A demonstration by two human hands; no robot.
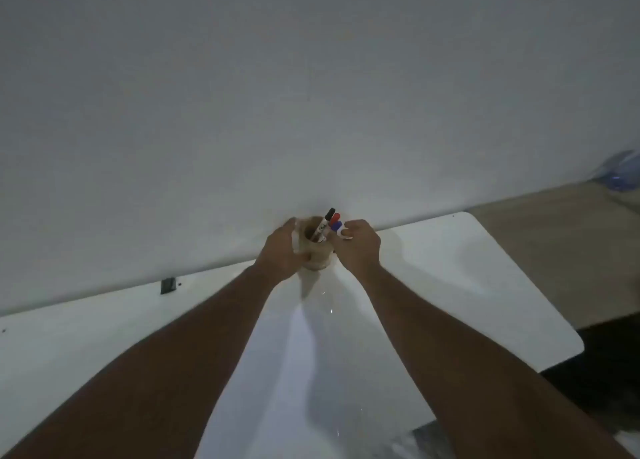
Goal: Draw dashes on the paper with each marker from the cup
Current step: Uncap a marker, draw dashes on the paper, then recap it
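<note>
Head view, items as we find them. One cup (313,251), tan, standing at the far edge of the white counter (485,268), against the wall. Our left hand (282,254) is wrapped around its side. Three markers stand in it, leaning right: black-capped marker (323,228), red-capped marker (334,218), blue-capped marker (336,226). Our right hand (356,245) is closed on the blue-capped marker, fingers pinching its white barrel just beside the rim. No paper can be made out; a pale sheen between our forearms may be a sheet, we cannot tell.

Handling, as we judge it: markers light, rigid, smooth-barrelled, best pinched mid-barrel below the cap. Cup light and tippable, so we brace it while drawing one out.
</note>
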